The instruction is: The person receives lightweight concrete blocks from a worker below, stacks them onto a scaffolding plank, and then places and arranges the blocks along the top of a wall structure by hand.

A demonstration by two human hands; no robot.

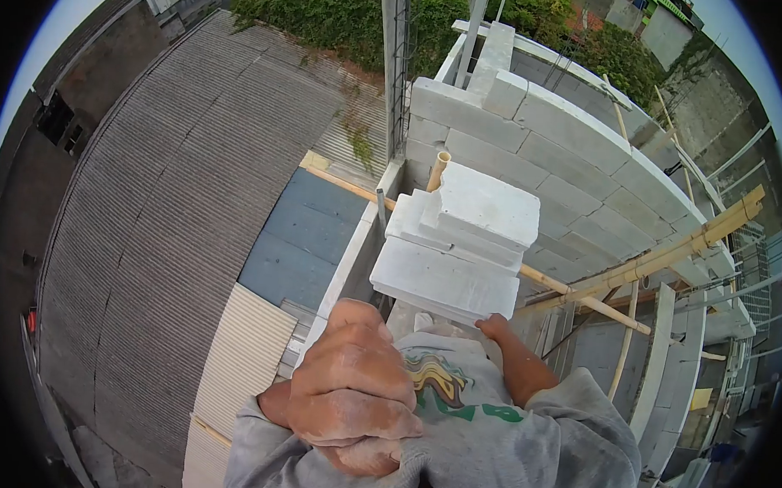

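Note:
My left hand (354,386) is raised close to the camera in front of my grey shirt, its fingers curled into a fist; whether anything is inside cannot be made out. Farther forward, my right hand (492,326) touches the lower right corner of a white block (446,275), with its fingers at the edge. More white blocks (489,205) are stacked unevenly on top of and behind that one. A small white fragment (423,322) lies just below the stack.
A curved block wall (569,169) rises beyond the stack. Bamboo poles (581,298) cross at the right. Corrugated roofing (175,182) spreads out lower at the left, beside a narrow wall edge (348,264). A concrete post (392,70) stands upright ahead.

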